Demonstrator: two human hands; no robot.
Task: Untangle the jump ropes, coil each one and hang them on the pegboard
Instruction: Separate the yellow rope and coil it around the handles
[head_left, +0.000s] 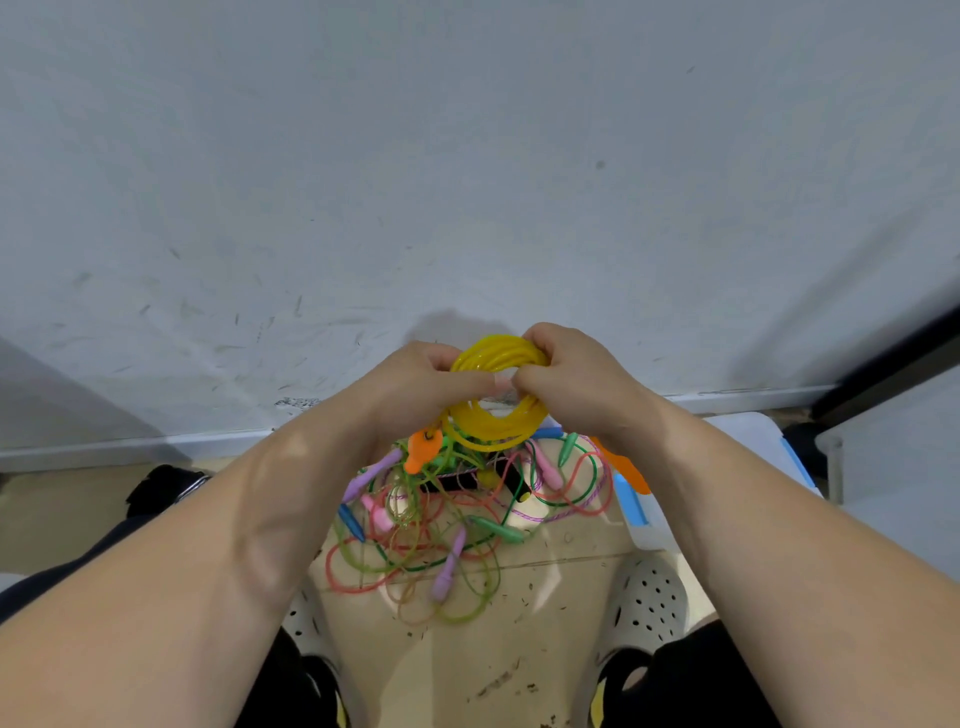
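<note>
While loose ropes (457, 525) lie tangled below, left hand (421, 384) and right hand (571, 379) grip the yellow coil (493, 421) at centre, fingers curled round it, apparently keeping its loops together.

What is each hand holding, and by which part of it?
Both hold the coiled yellow jump rope. The left hand grips the coil's left side, and the right hand grips its upper right side.
</note>
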